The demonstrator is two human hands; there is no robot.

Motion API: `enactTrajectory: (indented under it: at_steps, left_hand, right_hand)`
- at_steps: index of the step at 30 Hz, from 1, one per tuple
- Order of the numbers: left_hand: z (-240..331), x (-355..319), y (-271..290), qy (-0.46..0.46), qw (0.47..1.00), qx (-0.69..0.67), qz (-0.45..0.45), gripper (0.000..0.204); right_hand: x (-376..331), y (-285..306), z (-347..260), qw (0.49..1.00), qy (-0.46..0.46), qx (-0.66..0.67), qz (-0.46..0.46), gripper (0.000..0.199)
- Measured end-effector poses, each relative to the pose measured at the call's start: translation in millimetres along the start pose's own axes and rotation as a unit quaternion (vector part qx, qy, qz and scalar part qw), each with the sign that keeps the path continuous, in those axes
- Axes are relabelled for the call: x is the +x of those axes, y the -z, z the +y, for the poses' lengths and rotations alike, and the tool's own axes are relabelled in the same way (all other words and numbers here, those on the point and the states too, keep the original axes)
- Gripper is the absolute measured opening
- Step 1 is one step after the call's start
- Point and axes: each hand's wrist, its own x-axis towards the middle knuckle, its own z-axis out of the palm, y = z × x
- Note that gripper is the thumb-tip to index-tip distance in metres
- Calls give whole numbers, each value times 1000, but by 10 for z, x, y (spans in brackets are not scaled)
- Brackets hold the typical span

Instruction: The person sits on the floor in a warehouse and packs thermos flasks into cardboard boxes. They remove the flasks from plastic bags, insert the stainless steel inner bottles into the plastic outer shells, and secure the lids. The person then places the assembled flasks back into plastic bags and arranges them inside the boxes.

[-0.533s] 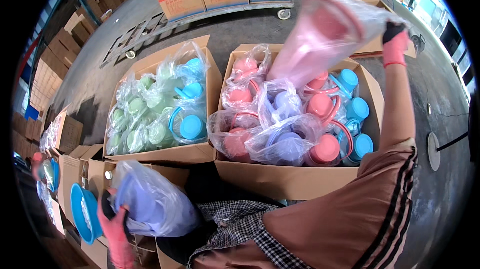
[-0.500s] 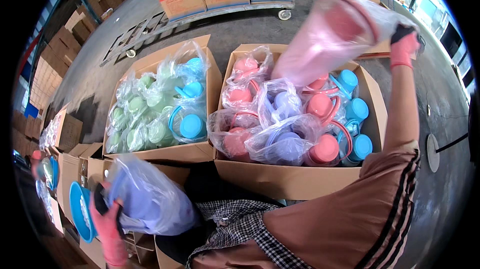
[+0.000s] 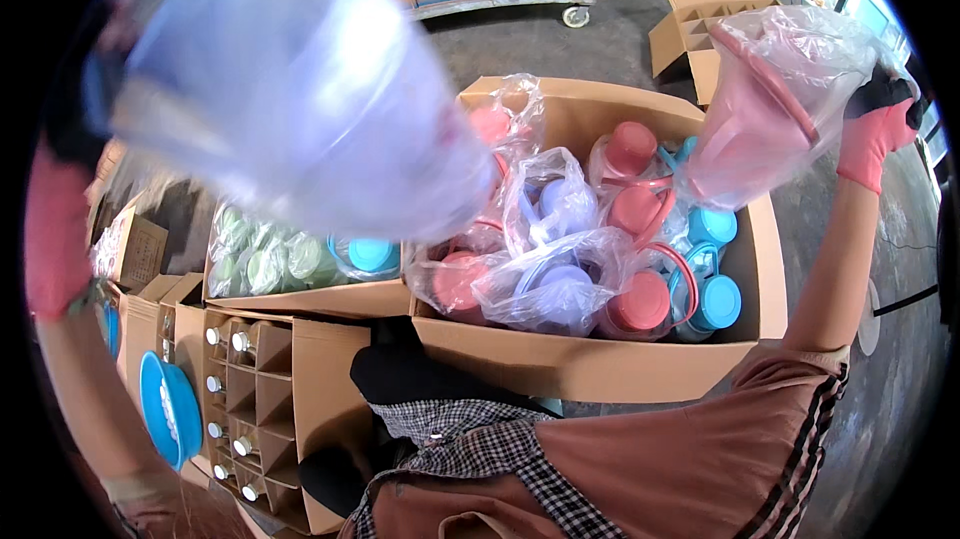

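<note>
We see the purple pail (image 3: 310,119), bagged and blurred, held aloft across our view of the left box (image 3: 330,301) by the left hand (image 3: 68,164), its exact grip indistinct; the right hand (image 3: 880,124) is closed on the gathered bag (image 3: 835,39) of the pink pail (image 3: 745,129), presumably because it makes a ready handle. Below, we find other pails (image 3: 635,214) packed closely in the right box (image 3: 600,364), probably propping one another, and bottles (image 3: 242,446) in a divided carton (image 3: 333,379), whose cells likely keep them apart.
</note>
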Motion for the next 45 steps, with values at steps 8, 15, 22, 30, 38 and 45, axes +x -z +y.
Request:
enactTrajectory:
  at_steps: [8,15,22,30,38,45]
  left_hand:
    - [-1380,585,-1482,15,908,-345,237,20]
    - [-2337,239,-1929,154,934,-220,238,26]
    - [-1968,561,-2259,45,968,-29,247,26]
    - [-2235,82,-3082,231,964,-112,70,29]
    - [-2662,-420,-2778,172,972,-43,-156,46]
    - [-1828,-1552,-1897,113,938,86,-317,75]
  right_hand:
    - [-433,56,-181,998,-4,59,-26,15]
    - [-330,604,-247,994,-34,83,-55,22]
    - [-697,168,-525,991,56,71,-96,21]
    - [-1081,5,-821,973,-30,-199,-109,37]
    - [-1176,318,-691,958,-69,169,-223,30]
    - [-1543,-320,-729,957,-99,182,-202,23]
